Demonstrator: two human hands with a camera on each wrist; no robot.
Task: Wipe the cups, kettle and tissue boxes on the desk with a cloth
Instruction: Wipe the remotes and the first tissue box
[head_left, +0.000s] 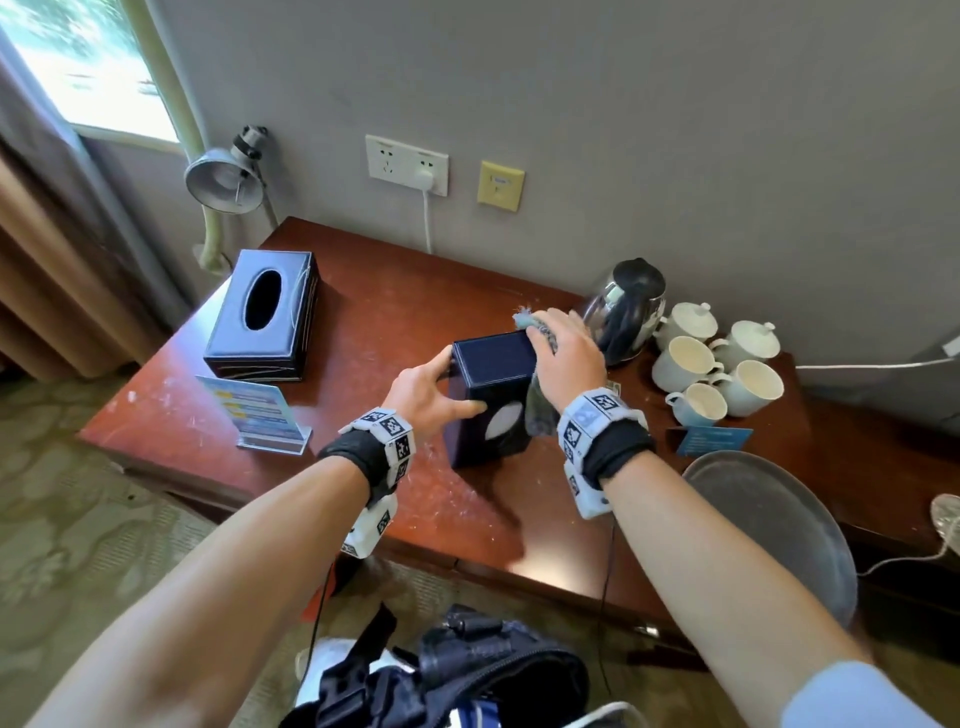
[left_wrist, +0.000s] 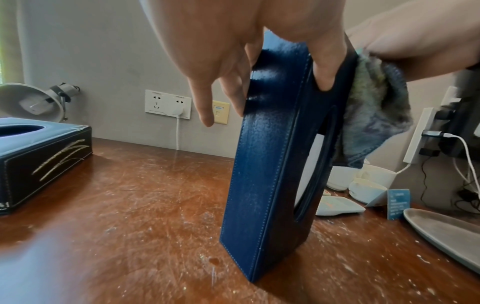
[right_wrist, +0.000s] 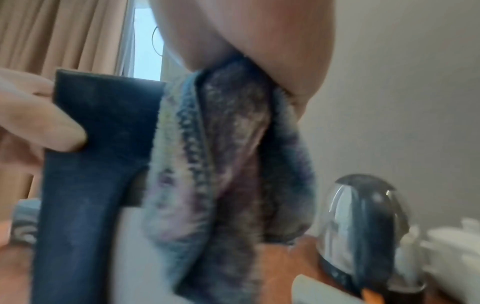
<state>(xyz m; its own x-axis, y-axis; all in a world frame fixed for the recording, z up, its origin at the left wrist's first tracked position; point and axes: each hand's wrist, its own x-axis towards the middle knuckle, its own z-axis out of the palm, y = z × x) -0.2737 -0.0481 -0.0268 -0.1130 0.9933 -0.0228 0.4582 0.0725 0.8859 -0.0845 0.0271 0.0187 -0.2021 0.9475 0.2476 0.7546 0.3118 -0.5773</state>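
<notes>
Left hand (head_left: 426, 395) grips the dark blue leather tissue box (head_left: 491, 397) standing on end at the middle of the scratched reddish-brown wooden desk (head_left: 363, 332), thumb on the front face, fingers on the far side. Right hand (head_left: 563, 353) presses a mottled blue-grey cloth (left_wrist: 374, 107) against the box's right side, fingers spread over the top of it, cloth hanging down below the palm. Just beyond sits the steel kettle with the black lid (head_left: 626, 306), white cups (head_left: 719, 364) clustered to its right. Far left, a second dark tissue box (head_left: 262, 314) lies flat.
</notes>
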